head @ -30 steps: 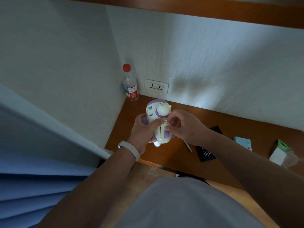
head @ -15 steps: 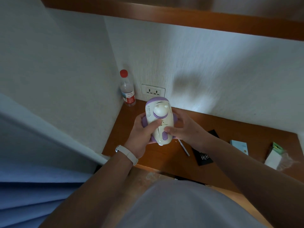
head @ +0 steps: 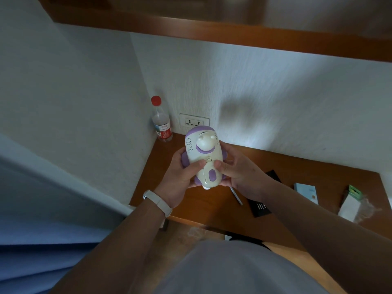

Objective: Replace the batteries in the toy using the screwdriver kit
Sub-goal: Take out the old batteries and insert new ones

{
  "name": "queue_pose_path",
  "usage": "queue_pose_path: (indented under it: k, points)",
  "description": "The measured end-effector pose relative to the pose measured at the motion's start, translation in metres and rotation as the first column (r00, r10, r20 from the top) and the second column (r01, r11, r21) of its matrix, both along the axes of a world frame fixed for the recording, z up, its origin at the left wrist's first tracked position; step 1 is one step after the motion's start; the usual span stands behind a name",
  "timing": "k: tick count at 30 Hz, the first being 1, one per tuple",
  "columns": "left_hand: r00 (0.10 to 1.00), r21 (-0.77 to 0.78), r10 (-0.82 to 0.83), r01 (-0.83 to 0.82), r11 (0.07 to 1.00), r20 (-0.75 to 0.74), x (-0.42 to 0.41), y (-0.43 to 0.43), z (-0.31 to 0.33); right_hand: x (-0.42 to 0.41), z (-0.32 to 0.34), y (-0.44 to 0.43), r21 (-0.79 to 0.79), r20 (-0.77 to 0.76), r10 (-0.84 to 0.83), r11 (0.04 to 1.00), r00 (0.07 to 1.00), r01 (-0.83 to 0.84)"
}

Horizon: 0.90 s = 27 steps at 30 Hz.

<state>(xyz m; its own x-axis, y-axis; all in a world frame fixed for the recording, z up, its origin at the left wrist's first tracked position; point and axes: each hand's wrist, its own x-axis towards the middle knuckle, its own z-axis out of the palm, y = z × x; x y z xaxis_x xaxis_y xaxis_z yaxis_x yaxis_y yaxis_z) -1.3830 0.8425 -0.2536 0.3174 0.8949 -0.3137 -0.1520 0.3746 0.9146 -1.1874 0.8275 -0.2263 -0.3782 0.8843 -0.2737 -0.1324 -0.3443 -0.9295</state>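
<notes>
A: Above the desk (head: 307, 172), where is the toy (head: 203, 153) sitting?
B: Between your palms. Your left hand (head: 180, 177) and right hand (head: 239, 174) are both gripping it, thumbs pressing on its cream rear panel.

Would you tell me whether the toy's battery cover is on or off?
On: the battery cover sits flush in the toy, no gap or batteries showing.

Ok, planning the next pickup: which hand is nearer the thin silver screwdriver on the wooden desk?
Right. The right hand is just beside the thin silver screwdriver; the left hand is beyond the white-and-purple plastic toy, farther off.
</notes>
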Motion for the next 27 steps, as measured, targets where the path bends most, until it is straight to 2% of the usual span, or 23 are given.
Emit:
queue_pose_path:
  k: [7,17,27]
  points:
    - [0.999,0.028,-0.034,0.034,0.999,0.016,0.003,0.008,0.007,0.004,-0.001,0.007,-0.014,-0.040,-0.032,0.999,0.999,0.032]
    - [1.000,0.099,0.011,-0.008,0.995,-0.025,0.008,0.010,0.012,0.008,0.004,0.014,-0.014,-0.020,-0.076,0.997,0.997,0.075]
    - [0.998,0.072,0.013,-0.009,0.997,-0.058,0.005,0.010,0.008,0.005,0.004,0.014,-0.023,-0.002,-0.052,0.998,0.999,0.052]
